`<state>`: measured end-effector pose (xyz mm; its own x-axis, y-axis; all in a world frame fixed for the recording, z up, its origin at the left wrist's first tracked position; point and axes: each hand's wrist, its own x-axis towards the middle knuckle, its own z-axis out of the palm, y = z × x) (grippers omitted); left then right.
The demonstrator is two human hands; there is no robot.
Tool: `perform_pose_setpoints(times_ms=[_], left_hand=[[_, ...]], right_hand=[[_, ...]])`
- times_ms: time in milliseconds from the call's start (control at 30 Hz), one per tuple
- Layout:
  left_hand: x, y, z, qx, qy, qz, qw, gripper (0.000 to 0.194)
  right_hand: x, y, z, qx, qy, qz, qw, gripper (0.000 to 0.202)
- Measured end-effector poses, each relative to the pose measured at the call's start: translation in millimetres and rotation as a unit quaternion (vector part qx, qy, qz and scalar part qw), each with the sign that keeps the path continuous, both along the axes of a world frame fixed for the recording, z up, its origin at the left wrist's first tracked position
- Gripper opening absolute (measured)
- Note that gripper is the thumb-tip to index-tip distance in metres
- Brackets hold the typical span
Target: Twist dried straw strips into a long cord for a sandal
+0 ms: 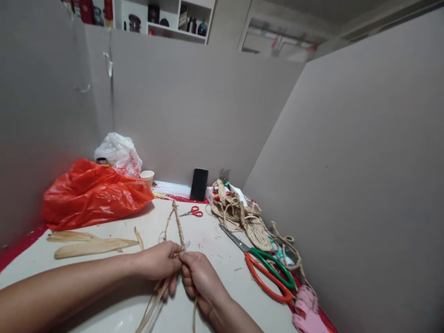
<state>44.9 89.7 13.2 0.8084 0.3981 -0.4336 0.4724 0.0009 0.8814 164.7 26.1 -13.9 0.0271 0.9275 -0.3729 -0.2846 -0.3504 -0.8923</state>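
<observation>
A thin braided straw cord [178, 225] rises from between my hands and loops back at a peak on the white tabletop. My left hand [162, 262] is closed on the lower end of the cord, with loose pale strands [152, 311] hanging below it. Touching it on the right, my right hand [199, 275] is pinched at the same spot, and one strand trails out beneath its fist. Dried flat husk strips [95, 247] lie left of my hands. Small red-handled scissors [194, 212] rest just beyond the cord.
Large scissors with green and orange handles [268, 273] lie at the right, beside woven straw pieces and cord [256, 229]. A red plastic bag [93, 194], white bag [120, 152], paper cup [147, 176] and phone [199, 184] stand farther back. Grey partitions enclose the table.
</observation>
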Motion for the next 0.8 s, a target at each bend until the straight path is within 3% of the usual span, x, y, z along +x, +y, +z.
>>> perform_pose_setpoints(times_ms=[167, 300, 400, 500, 667, 800], left_hand=[[4.3, -20.7, -4.0, 0.026, 0.007, 0.099, 0.995, 0.012], [-8.7, -30.5, 6.4, 0.025, 0.023, 0.113, 0.993, 0.026], [-23.9, -21.6, 11.9, 0.125, 0.008, 0.167, 0.978, 0.029], [-29.6, -6.6, 5.7, 0.202, -0.071, 0.251, 0.944, 0.027], [-13.6, -2.0, -12.9, 0.045, -0.092, 0.197, 0.975, 0.026], [-8.8, -6.5, -12.6, 0.134, -0.074, 0.162, 0.975, 0.028]], right_hand=[[-4.3, -2.7, 1.9, 0.011, 0.012, 0.008, 1.000, 0.027], [0.2, -2.3, 0.7, 0.006, 0.056, 0.036, 0.998, 0.020], [7.3, -1.1, 3.0, 0.007, 0.106, 0.075, 0.991, 0.016], [12.5, 0.1, 5.9, 0.002, 0.131, 0.104, 0.986, 0.017], [18.1, 2.5, 4.5, 0.003, 0.117, 0.147, 0.982, 0.016], [25.7, 3.5, 3.8, 0.009, 0.079, 0.181, 0.980, 0.018]])
